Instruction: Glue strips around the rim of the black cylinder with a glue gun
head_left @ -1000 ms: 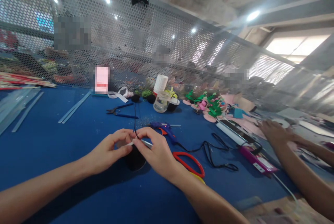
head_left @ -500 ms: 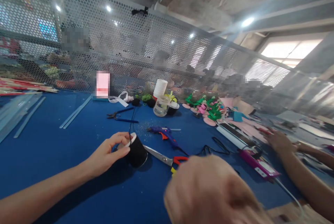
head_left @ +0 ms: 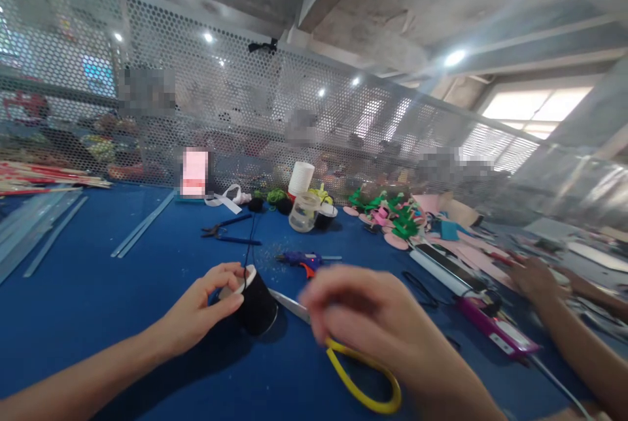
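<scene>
My left hand (head_left: 216, 300) is closed on a small cup (head_left: 258, 303) wrapped in black yarn, fingers inside its white rim and thumb at the edge. The cup lies tilted just above the blue table. A strand of black yarn (head_left: 250, 244) runs from its rim back toward a black yarn ball (head_left: 256, 204). My right hand (head_left: 363, 323) is blurred by motion, its fingers curled. It hovers over a pair of scissors (head_left: 292, 306) and hides their middle; a blade and a yellow handle loop show. Whether the right fingers hold anything is unclear.
A glue gun (head_left: 299, 259) and pliers (head_left: 230, 228) lie beyond the cup. Behind stand a clear jar (head_left: 304, 213) and white cups (head_left: 301, 178). Green and pink craft pieces (head_left: 402, 218), a purple power strip (head_left: 498, 329) and another person's hand (head_left: 534, 284) are on the right.
My right hand has moved up and left, from near the bottom edge to over the scissors, uncovering the yellow handle loop. My left hand keeps its hold on the cup. The view has tilted slightly upward.
</scene>
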`<state>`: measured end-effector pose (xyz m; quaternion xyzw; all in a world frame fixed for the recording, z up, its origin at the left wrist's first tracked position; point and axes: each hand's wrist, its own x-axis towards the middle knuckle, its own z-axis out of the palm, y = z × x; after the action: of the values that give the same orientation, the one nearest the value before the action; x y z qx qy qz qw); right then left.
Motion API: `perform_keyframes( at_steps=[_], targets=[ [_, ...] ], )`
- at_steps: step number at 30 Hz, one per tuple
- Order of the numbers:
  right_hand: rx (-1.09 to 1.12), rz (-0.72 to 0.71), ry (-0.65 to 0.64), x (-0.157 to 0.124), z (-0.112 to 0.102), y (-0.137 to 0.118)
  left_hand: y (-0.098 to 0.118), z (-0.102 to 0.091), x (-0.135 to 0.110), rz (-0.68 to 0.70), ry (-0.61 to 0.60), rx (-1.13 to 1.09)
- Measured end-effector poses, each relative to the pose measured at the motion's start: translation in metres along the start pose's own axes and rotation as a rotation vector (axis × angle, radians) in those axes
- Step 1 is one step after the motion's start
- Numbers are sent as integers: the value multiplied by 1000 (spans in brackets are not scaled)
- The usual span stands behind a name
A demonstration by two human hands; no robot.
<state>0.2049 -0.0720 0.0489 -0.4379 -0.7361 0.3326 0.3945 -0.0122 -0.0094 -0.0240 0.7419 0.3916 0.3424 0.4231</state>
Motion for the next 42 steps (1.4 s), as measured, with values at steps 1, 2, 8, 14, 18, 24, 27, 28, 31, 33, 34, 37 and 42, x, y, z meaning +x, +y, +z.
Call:
perform_keyframes(
  at_steps=[1, 2, 8, 14, 18, 24, 27, 28, 31, 33, 34, 37, 42],
  targets=[
    [-157, 80, 30, 10, -3, 10, 0, 0, 0, 5, 5, -8],
    [-356, 184, 59, 20, -6, 22, 1, -1, 0, 11, 7, -12],
    [-861, 533, -31, 48, -13, 86, 0, -3, 1, 44, 16, 57],
    [-769, 592, 45, 47, -7, 106, -1, -2, 1, 61, 5, 62],
    [-603, 582, 177, 46, -13, 106, -1, -2, 1, 77, -14, 64],
    [3, 407, 134, 32, -2, 71, -6, -5, 3, 86, -29, 53],
    [185, 361, 53, 23, 9, 56, -6, -6, 4, 49, -15, 28],
    [191, 338, 55, 20, 12, 53, -6, -6, 4, 27, -15, 15],
    [174, 317, 92, 16, 19, 47, -3, -6, 5, -19, -15, -36],
    [126, 357, 114, 14, 22, 45, -1, -6, 6, -21, -13, -58],
    [94, 379, 122, 14, 24, 44, 0, -6, 6, -20, -13, -63],
    [-3, 419, 123, 11, 28, 43, 1, -5, 6, -24, -24, -70],
    [-129, 380, 132, 6, 32, 43, 1, -4, 5, -14, -34, -62]
  ],
)
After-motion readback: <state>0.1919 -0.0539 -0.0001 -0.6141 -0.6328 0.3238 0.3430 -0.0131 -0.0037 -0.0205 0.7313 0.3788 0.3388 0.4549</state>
